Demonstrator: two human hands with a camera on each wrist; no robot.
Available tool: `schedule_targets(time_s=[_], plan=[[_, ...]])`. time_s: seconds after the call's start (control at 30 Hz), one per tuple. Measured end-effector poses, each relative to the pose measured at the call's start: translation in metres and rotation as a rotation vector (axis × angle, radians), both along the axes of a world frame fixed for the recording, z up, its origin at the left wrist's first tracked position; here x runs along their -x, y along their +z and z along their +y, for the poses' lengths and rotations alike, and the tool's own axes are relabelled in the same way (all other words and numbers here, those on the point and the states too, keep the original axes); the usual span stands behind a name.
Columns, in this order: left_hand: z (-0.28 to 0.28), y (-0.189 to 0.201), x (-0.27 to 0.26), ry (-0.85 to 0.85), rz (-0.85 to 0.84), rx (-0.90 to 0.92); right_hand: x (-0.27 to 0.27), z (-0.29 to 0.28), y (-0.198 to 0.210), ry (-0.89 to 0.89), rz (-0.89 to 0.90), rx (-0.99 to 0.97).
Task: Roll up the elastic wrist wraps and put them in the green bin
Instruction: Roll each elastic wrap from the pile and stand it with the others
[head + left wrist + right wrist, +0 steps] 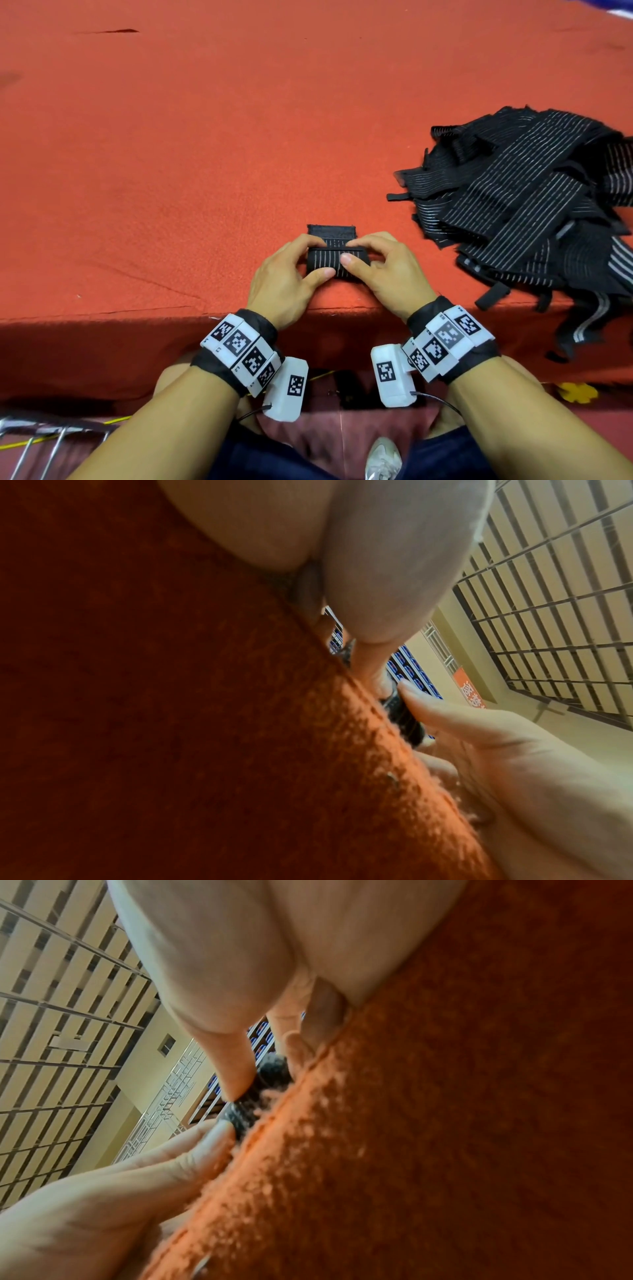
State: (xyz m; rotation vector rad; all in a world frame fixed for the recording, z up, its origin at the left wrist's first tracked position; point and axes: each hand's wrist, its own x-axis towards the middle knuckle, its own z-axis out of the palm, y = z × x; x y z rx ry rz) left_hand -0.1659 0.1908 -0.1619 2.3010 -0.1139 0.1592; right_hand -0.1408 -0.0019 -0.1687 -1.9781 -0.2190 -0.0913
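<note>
A black wrap [337,262] with thin pale stripes lay on the red felt table [205,154], close to the near edge and a little right of centre. Most of it was wound into a short roll lying crosswise; a flat tail with a dark stitched end stuck out on the far side, resting on the felt.

The left hand [291,277] held the roll's left end, thumb on the near face and fingers curled over the top. The right hand [380,267] held the right end the same way, thumb pressed on the striped front and fingers bent over the far side. The two thumbs nearly met at the middle of the roll. Both wrists sat at the table's edge, each wearing a black band with white marker blocks.

In the left wrist view the wrap [404,723] showed as a dark sliver between felt and a thumb; in the right wrist view the roll [253,1099] was pinched between a thumb tip and the fingers behind it, lying on the felt.

A loose pile [534,212] of unrolled black wraps lay to the right, well apart from the hands, some ends hanging over the near edge.

No bin appeared in any view.
</note>
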Motion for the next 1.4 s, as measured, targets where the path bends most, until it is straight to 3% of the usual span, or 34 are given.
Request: schedule_targets(time_s=[0.23, 0.57, 0.73, 1.2, 1.4], plan=[[-0.0015, -0.0005, -0.0013, 0.029, 0.013, -0.043, 0.0023, -0.0038, -0.0021, 0.064, -0.012, -0.061], [0.0006, 0.0, 0.0041, 0.002, -0.032, 0.079, 0.0007, -0.0016, -0.0017, -0.002, -0.004, 0.021], [-0.0027, 0.0016, 0.0018, 0.056, 0.003, 0.075, 0.008, -0.0041, 0.0025, 0.069, 0.018, -0.104], [0.0013, -0.0032, 0.0042, 0.004, -0.06, 0.061, -0.0011, 0.0006, 0.0007, -0.03, -0.001, 0.042], [-0.0006, 0.0004, 0.0, 0.045, -0.007, 0.033, 0.0033, -0.0043, 0.0011, 0.047, -0.004, -0.08]])
